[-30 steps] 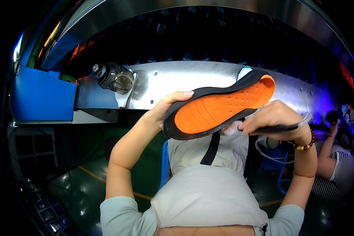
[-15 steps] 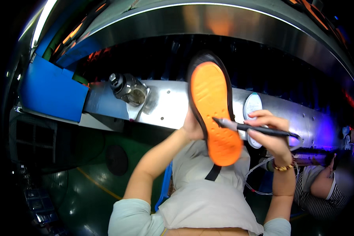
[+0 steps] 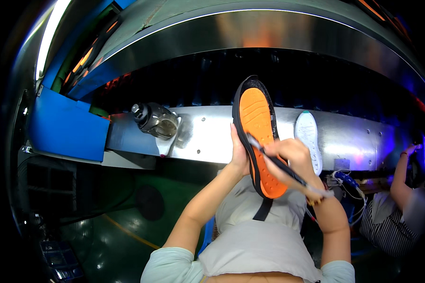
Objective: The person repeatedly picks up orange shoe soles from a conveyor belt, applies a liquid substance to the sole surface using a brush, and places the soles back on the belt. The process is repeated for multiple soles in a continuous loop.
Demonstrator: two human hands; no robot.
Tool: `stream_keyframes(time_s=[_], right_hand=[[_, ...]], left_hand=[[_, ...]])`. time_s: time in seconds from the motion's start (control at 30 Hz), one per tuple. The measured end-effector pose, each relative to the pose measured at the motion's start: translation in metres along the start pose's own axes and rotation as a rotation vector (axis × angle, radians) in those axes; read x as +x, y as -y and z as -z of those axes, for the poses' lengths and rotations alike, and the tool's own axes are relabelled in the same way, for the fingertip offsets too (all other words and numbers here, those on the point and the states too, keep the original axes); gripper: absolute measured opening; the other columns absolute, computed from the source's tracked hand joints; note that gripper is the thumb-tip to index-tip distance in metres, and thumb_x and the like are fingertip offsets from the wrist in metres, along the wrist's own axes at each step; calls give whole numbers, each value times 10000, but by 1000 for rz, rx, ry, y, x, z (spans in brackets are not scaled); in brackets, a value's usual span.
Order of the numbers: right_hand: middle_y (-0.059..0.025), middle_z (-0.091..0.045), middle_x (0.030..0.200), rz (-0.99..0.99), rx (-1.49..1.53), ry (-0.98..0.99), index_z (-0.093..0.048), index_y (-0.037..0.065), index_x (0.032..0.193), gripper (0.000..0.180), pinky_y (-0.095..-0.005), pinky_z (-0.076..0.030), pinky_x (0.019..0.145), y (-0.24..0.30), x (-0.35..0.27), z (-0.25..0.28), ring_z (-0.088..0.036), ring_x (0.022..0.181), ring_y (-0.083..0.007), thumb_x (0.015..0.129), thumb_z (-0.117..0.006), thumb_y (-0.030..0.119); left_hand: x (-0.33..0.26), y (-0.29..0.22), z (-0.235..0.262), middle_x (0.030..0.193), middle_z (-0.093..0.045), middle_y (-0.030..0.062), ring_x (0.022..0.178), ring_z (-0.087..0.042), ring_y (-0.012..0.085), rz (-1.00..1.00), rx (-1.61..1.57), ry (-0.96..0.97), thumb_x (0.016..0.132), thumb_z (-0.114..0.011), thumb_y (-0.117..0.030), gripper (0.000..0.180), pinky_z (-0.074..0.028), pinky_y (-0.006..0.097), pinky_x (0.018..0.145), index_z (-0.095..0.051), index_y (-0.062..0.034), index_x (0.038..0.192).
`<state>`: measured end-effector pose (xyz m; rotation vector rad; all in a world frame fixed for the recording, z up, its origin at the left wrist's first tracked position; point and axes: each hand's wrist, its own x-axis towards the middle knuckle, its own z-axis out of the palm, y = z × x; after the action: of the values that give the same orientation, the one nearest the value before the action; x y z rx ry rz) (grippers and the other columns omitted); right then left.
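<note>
A shoe sole (image 3: 255,111) with an orange middle and a raised black rim is upright in front of me, toe end away. My left hand (image 3: 240,154) grips it by its left edge, fingers hidden behind. My right hand (image 3: 293,156) is closed round a black pen-shaped tool (image 3: 286,168) with a grey front part; a thin line seems to trail from its back end. The tool's tip is at the left inside edge of the sole, where the orange meets the black rim. Contact there cannot be made out for certain.
A long metal bench (image 3: 212,141) crosses ahead. On it are a dark bottle (image 3: 156,120) on a white cloth and a white sole-shaped piece (image 3: 308,137). A blue panel (image 3: 66,125) stands left. Another person's arm (image 3: 400,181) is at the right.
The sole has turned so its inner rim shows. The tool's tip has moved from the orange middle to the left inside edge, and my right hand has shifted left over the sole.
</note>
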<state>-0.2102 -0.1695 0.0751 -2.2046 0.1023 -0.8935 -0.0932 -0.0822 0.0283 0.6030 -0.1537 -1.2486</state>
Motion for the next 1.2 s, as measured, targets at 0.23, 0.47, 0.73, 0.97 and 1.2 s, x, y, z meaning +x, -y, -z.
stream_keyframes(time_s=[0.23,0.47,0.73,0.97,1.2], right_hand=[[-73,-635,771,-179,366,162,-644,27,784,102,-237,-480,649,9,-3,53,-605,714,-130,683,-641,19],[-121,-630,764,-86,404,206,-645,2,788,138,-248,-479,697,24,18,46,-617,759,-191,651,-665,12],[-108,-640,810,-50,478,206,-635,3,800,161,-279,-480,725,23,3,47,-614,778,-186,644,-672,-19],[-79,-647,840,-227,557,165,-647,32,830,213,-276,-467,737,10,-9,56,-585,821,-170,627,-693,-13],[-54,-653,809,-264,688,206,-664,53,791,190,-260,-450,738,12,-23,67,-546,831,-148,617,-692,-20]], left_hand=[[-16,-6,-3,1182,-459,160,1045,-495,295,73,38,120,734,-41,-731,882,-415,410,881,-274,-102,1306],[-16,-1,-29,1267,-398,113,1101,-456,254,-31,-225,229,792,-85,-672,781,-377,382,933,-270,-120,1313],[-13,-17,-25,1242,-411,123,1056,-471,285,-238,50,95,795,-121,-669,764,-405,399,882,-313,-113,1283],[-1,-33,-29,1173,-446,170,1001,-489,303,-486,27,-15,760,-157,-711,826,-405,414,856,-318,-75,1263],[-9,-47,-32,1213,-440,140,1059,-467,321,-532,94,-2,759,-151,-713,821,-375,439,902,-302,-100,1284]])
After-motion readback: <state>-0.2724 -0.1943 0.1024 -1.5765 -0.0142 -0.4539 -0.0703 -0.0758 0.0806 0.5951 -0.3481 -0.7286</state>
